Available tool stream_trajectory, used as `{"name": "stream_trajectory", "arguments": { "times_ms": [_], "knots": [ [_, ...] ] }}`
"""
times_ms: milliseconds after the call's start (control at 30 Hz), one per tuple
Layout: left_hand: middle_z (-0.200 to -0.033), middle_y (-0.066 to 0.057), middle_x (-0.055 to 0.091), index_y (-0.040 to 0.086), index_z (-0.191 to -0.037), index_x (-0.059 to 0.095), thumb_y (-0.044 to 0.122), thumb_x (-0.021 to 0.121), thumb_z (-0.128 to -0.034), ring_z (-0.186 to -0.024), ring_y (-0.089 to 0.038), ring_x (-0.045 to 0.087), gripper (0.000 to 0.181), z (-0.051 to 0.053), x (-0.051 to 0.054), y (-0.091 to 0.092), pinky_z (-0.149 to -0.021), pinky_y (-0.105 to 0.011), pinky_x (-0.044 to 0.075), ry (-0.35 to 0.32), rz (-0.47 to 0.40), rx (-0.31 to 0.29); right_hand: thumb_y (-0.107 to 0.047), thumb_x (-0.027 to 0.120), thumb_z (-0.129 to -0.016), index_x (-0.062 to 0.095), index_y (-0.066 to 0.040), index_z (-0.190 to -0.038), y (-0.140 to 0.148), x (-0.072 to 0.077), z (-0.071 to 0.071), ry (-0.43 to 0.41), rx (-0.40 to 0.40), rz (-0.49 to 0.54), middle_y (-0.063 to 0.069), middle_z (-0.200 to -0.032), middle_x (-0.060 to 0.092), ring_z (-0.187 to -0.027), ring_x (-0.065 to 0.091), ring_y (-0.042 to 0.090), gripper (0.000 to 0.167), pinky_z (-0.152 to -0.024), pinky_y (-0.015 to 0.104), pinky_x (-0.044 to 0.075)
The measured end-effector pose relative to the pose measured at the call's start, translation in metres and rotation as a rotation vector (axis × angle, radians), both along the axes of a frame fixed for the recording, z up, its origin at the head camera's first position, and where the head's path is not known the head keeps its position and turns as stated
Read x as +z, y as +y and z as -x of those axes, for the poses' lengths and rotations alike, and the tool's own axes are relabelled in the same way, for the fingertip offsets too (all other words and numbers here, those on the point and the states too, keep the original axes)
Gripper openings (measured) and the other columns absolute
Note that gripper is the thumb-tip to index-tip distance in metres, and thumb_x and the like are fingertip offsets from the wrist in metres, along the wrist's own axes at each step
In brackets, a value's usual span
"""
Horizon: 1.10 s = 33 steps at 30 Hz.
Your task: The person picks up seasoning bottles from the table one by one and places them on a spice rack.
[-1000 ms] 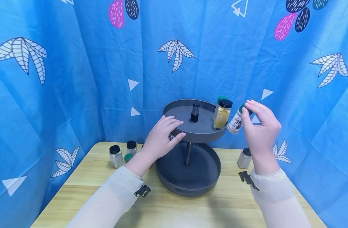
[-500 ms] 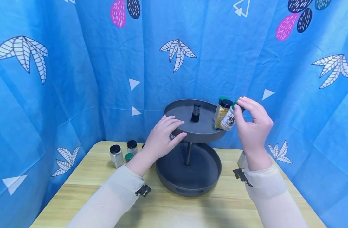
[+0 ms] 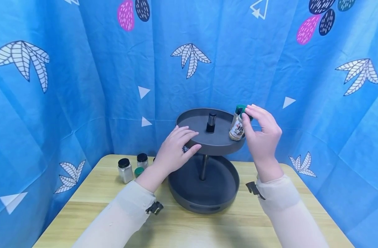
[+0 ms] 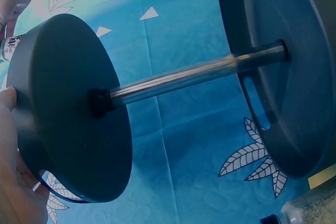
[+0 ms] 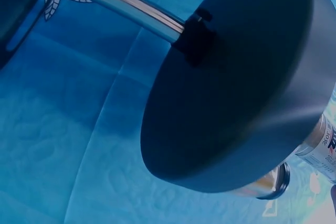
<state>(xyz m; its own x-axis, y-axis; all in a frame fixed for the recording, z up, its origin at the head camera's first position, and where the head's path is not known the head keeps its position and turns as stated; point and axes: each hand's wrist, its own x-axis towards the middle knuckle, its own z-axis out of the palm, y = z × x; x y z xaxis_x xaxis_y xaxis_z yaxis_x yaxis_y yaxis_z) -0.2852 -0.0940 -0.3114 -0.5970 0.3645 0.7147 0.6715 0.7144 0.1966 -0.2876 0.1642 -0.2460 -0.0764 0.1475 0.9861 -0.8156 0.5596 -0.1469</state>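
Observation:
In the head view my right hand (image 3: 263, 134) pinches a spice jar (image 3: 237, 130) by its green cap. The jar, with a white label, tilts slightly over the right side of the dark grey two-tier rack's upper tray (image 3: 220, 148). I cannot tell whether its base touches the tray. Behind it shows another green-capped jar (image 3: 239, 107); a black-capped jar (image 5: 282, 182) beside the tray edge shows in the right wrist view. My left hand (image 3: 176, 150) holds the upper tray's front-left rim, thumb outside and fingers over the top. The left wrist view shows the thumb on the tray wall (image 4: 23, 114).
The lower tray (image 3: 204, 208) stands on the wooden table (image 3: 114, 206), joined to the upper one by a metal post (image 3: 204, 167). Left of it are a black-capped jar (image 3: 125, 174), another black-capped jar (image 3: 142, 161) and a green-capped jar (image 3: 139, 171). Blue curtains (image 3: 127, 69) surround the table.
My right hand has moved left, bringing the green-capped spice jar from outside the upper tray's right edge to over it, in front of the yellow jar. My left hand stays on the rim.

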Motion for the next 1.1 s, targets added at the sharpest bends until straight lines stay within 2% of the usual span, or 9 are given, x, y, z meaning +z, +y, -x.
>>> {"name": "stream_trajectory", "arguments": {
  "times_ms": [300,600,800,1100],
  "knots": [
    [-0.135,-0.002,0.063,0.014,-0.133,0.066,0.047,0.061,-0.0977,-0.140,-0.022,0.043,0.049,0.000,-0.001,0.000,-0.125,-0.039,0.017,0.003,-0.005,-0.002,0.001,0.078,-0.084,0.078,0.002,-0.101,-0.004,-0.012,0.005,-0.028,0.002,-0.054,0.017,-0.107,0.074,-0.109,0.068,0.029,0.017,-0.102,0.035,0.052],
    [-0.135,-0.002,0.063,0.014,-0.133,0.066,0.048,0.061,-0.0976,-0.140,-0.022,0.043,0.049,0.001,-0.001,0.000,-0.125,-0.039,0.017,-0.004,-0.006,0.002,-0.001,0.076,-0.086,0.077,0.002,-0.104,-0.003,-0.021,0.011,-0.082,-0.029,-0.118,0.016,-0.108,0.074,-0.109,0.068,0.028,0.018,-0.102,0.035,0.051],
    [-0.136,-0.002,0.063,0.015,-0.133,0.066,0.048,0.061,-0.0976,-0.140,-0.022,0.043,0.049,0.000,-0.001,0.000,-0.125,-0.039,0.016,-0.008,-0.003,0.007,-0.005,0.075,-0.088,0.077,0.001,-0.106,-0.003,-0.025,0.012,-0.128,-0.050,-0.146,0.016,-0.110,0.074,-0.110,0.068,0.027,0.018,-0.102,0.038,0.052],
    [-0.134,-0.003,0.064,0.014,-0.132,0.066,0.047,0.062,-0.0974,-0.139,-0.022,0.044,0.049,0.000,0.000,0.000,-0.124,-0.041,0.019,0.007,-0.005,-0.004,-0.006,0.075,-0.089,0.077,0.001,-0.106,-0.001,-0.027,0.014,-0.150,-0.070,-0.168,0.015,-0.111,0.074,-0.111,0.067,0.028,0.019,-0.101,0.041,0.052]
  ]
}}
